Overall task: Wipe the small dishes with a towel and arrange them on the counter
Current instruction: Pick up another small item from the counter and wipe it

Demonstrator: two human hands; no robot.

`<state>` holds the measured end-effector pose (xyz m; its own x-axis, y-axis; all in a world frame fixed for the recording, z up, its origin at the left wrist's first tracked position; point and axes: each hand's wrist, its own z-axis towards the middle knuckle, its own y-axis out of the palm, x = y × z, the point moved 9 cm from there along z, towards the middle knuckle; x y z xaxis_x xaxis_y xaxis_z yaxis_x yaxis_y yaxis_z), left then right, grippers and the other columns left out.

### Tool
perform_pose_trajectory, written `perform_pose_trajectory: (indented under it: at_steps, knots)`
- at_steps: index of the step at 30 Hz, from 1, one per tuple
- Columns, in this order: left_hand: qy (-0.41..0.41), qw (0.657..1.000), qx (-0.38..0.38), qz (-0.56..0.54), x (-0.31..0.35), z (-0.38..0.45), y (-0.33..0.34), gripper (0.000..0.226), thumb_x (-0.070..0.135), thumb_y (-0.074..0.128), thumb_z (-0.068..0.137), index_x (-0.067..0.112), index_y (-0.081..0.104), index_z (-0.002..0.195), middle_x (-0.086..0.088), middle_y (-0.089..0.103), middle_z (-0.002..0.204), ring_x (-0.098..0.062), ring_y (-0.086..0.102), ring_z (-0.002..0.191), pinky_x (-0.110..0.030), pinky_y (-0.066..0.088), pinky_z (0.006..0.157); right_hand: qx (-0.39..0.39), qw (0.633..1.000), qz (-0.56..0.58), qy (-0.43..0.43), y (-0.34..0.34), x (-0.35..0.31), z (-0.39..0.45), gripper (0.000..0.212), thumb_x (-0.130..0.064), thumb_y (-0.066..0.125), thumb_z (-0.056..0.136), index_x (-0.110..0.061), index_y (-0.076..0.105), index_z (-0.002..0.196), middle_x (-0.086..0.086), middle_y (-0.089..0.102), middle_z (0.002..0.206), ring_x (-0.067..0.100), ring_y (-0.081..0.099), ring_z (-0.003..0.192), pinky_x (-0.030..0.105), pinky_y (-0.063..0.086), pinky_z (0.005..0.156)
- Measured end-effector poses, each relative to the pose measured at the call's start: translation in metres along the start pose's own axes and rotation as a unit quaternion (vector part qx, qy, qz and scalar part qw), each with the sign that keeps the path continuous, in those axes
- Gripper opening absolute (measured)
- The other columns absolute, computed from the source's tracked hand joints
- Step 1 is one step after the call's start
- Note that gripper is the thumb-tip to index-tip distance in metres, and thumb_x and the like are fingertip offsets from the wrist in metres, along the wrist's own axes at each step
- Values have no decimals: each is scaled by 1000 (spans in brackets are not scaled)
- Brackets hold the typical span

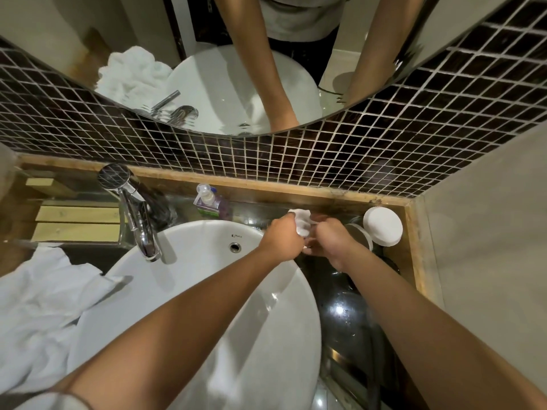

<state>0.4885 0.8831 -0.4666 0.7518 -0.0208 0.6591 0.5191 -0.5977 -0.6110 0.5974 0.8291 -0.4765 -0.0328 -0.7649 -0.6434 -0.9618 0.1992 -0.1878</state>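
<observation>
Just right of the white basin [207, 291], my left hand [281, 241] is closed around a small white towel [302, 223]; my right hand [331, 244] curls beside it, contents unclear. Further right, a white dish [383, 226] rests on the counter [349, 309].

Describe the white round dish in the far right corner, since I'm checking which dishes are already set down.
The white dish is round, flat-topped and matte, with a low straight side. It sits in the counter's far right corner against the wooden edging, slightly tilted. It overlaps a darker round dish beside it. Neither hand touches it.
</observation>
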Motion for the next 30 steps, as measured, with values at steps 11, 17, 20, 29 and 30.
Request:
perform_pose_trajectory:
  at_steps: [11,17,20,29,30]
  knots:
    - [-168,946,-39,-274,-22,9,1,35,4,41,95,3,55,127,-15,58,117,-29,62,96,-42,54,91,-17,990,126,56,-5,2,10,36,-42,29,105,-18,57,108,14,66,100,38,69,96,48,61,79]
    - [-233,881,-54,-409,-31,8,3,39,34,31,100,11,52,123,-14,60,112,-26,62,94,-33,57,69,-12,989,132,67,-10,8,13,47,-52,28,104,-19,52,126,13,64,109,39,66,104,54,57,92]
    - [-225,892,-51,-388,-31,10,3,46,44,30,100,15,52,129,-10,58,119,-25,60,98,-31,56,63,-3,990,127,69,-12,7,12,52,-51,29,105,-15,52,134,16,62,121,40,64,106,55,55,96]
    - [-226,901,-41,-368,-28,11,4,41,36,34,98,17,49,130,-8,57,121,-24,64,88,-34,57,77,5,987,156,48,-9,1,9,39,-44,32,106,-15,55,119,16,66,109,35,71,93,43,60,75]
    - [-225,901,-41,-368,-26,11,4,40,36,34,97,17,49,129,-9,57,121,-24,64,89,-33,57,75,6,986,159,47,-9,2,9,39,-44,33,106,-14,55,119,17,66,111,35,71,94,45,60,80]
